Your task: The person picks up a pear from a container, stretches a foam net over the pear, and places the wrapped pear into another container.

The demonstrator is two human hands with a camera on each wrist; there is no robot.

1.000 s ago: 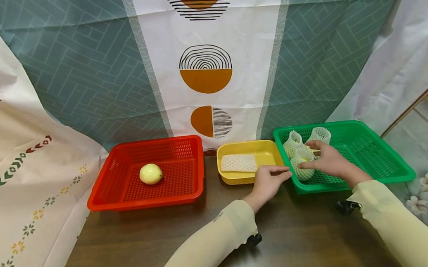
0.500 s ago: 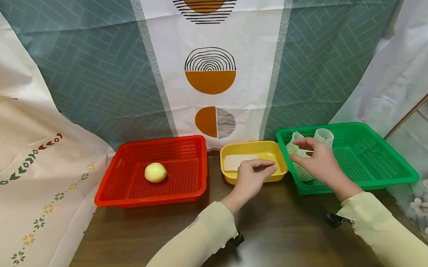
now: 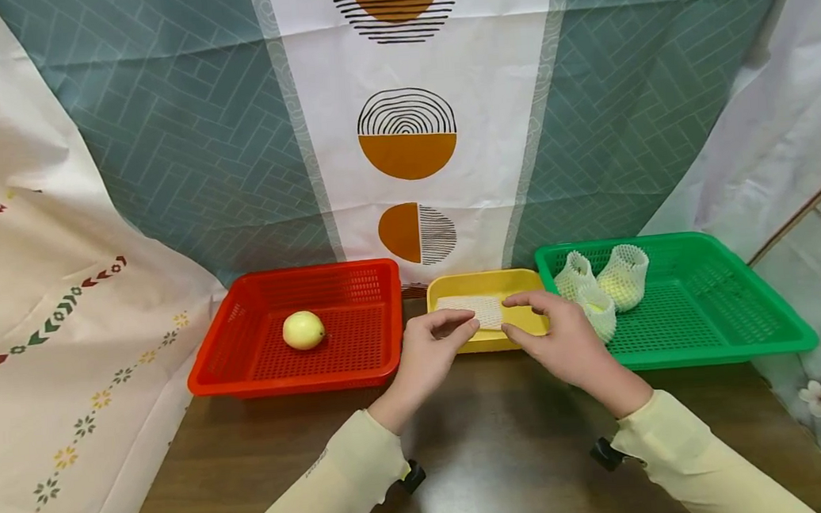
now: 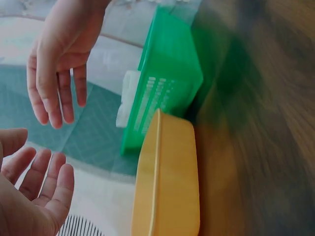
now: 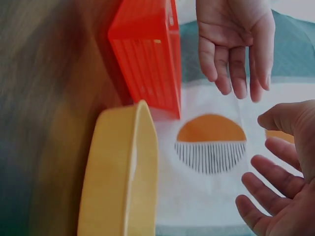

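Observation:
My left hand (image 3: 427, 351) hovers over the near left side of the yellow tray (image 3: 522, 276), with fingers loosely bent and nothing held. Facing it across a gap, my right hand (image 3: 559, 340) hangs over the tray's right side, its fingers also apart and holding nothing. In the tray lies a flat white foam net sleeve (image 3: 482, 312), partly behind the left fingers. Both wrist views show the palms above the tray rim. The green basket (image 3: 710, 355) stands to the right, with several foam-netted fruits (image 3: 623, 281) at its left end.
On the left is a red basket (image 3: 291, 382) with one pale yellow-green round fruit (image 3: 304, 330) in it. The brown wooden table (image 3: 495, 441) extends in front of the containers. A patterned cloth (image 3: 416, 232) hangs behind them.
My right hand has left the netted fruit in the green basket and moved left to the tray. My left hand has also shifted left. The netted fruits are now uncovered.

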